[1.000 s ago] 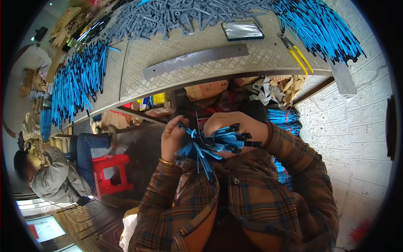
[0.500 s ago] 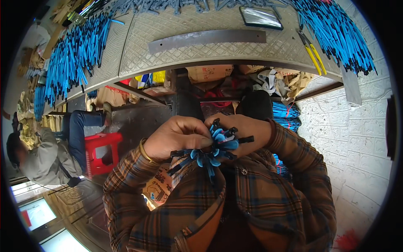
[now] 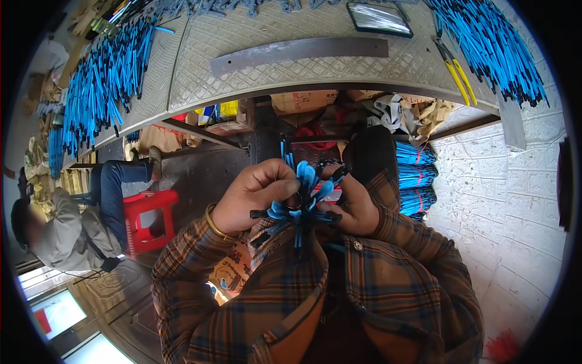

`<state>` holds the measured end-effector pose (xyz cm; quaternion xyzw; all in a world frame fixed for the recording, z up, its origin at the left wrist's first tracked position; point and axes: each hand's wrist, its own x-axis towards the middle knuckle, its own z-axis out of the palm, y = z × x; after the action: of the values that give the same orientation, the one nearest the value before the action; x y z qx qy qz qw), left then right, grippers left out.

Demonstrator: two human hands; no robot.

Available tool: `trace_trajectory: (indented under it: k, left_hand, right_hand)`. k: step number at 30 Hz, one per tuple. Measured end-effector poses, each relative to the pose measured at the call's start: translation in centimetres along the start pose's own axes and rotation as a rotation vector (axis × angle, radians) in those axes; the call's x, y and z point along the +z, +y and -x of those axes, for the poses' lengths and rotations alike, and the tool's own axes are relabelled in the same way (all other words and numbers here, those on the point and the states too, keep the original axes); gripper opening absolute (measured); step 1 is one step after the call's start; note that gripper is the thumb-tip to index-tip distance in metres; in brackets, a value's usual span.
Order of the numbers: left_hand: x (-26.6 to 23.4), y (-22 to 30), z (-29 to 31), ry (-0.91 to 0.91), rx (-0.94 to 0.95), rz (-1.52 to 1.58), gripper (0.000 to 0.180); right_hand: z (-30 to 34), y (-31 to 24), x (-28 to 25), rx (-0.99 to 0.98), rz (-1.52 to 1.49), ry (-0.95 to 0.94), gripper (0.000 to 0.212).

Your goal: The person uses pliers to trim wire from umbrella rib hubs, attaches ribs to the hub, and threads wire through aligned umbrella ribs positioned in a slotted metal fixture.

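Note:
Over my lap I hold a cluster of blue rods with black tips (image 3: 308, 176), fanned out around a dark centre. At its middle, the thumb and fingers of my left hand (image 3: 254, 195) are closed in a pinch on the cluster. My right hand (image 3: 359, 209) grips it from the right side, fingers curled behind the black tips. The blue parts look loop-shaped near the centre; some rods point up and others down toward my jacket. What sits exactly under my left fingertips is hidden.
The metal-topped table (image 3: 254, 85) ahead bears a flat metal bar (image 3: 300, 53), yellow-handled pliers (image 3: 458, 79), a dark-rimmed tray (image 3: 379, 19) and heaps of blue rods (image 3: 109, 85). Tied blue bundles (image 3: 415, 176) stand by my right leg. A person (image 3: 76, 224) sits left beside a red stool (image 3: 148, 221).
My right hand has shifted a little down, with its fingers spread more around the tips. The cluster has turned, its blue loops now pointing further upward. My left hand keeps its pinch.

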<state>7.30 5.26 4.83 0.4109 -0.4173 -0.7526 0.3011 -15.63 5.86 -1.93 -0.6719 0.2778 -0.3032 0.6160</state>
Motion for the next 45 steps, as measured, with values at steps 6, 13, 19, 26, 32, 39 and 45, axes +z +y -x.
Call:
trace_trajectory:
  k: [6,13,19,26,32,39,45]
  left_hand:
    - [0.3,0.0,-0.2,0.025,0.015,-0.053,0.008]
    - [1.4,1.3,-0.2,0.01,0.045,-0.146,0.009]
    - [1.1,0.4,-0.7,0.107,0.023,-0.08,0.007]
    - [0.8,0.3,-1.5,0.111,0.079,-0.138,0.005]
    - [1.4,0.8,-1.3,0.136,0.095,-0.158,0.004]
    - [0.5,-0.8,-1.5,0.132,0.229,-0.229,0.005]
    - [0.6,-1.3,-1.2,0.165,0.232,-0.243,0.006]
  right_hand:
    - [-0.4,0.4,1.0,0.013,-0.609,0.103,0.086]
    - [1.1,0.6,1.0,-0.182,-0.567,0.116,0.08]
    - [1.5,0.7,0.7,-0.194,-0.093,0.069,0.063]
    - [-0.8,-1.2,1.1,-0.048,-0.27,0.156,0.037]
    - [-1.9,-2.0,1.0,0.043,-0.27,0.078,0.026]
    - [-2.4,-2.1,2.4,0.044,-0.328,0.234,0.021]
    - [-2.8,-2.8,2.0,0.131,-0.413,0.143,0.021]
